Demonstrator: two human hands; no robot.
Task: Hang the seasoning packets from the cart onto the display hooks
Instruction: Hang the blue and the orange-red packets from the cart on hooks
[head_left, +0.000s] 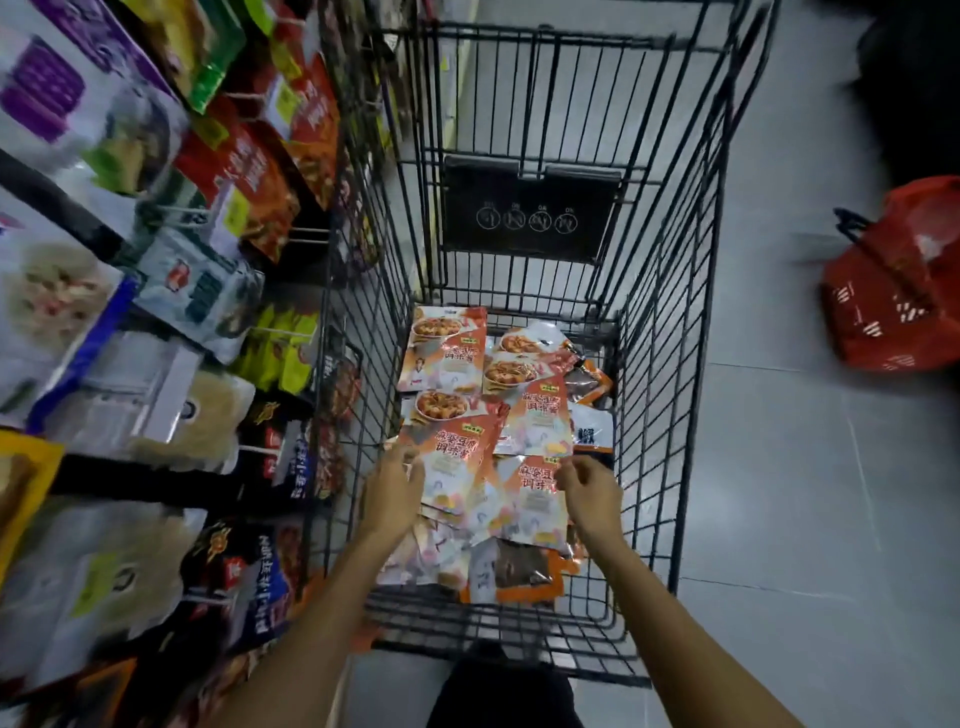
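Several orange-and-white seasoning packets (457, 447) lie in a loose pile at the bottom of a black wire cart (649, 322). Both my arms reach down into the cart. My left hand (392, 491) rests on the left edge of the top packet, fingers fairly straight against it. My right hand (589, 488) hovers at the right side of the pile with curled fingers touching the top edge of another packet (535, 499); I cannot tell if it pinches it. Display hooks (270, 325) with hanging packets fill the rack on the left.
The rack on the left holds many hanging bags: red sauce packs (249, 182), green packs (280, 348), dark packs (280, 452). A red shopping basket (893, 291) sits on the grey floor to the right. The cart's folded child seat panel (530, 213) stands at its far end.
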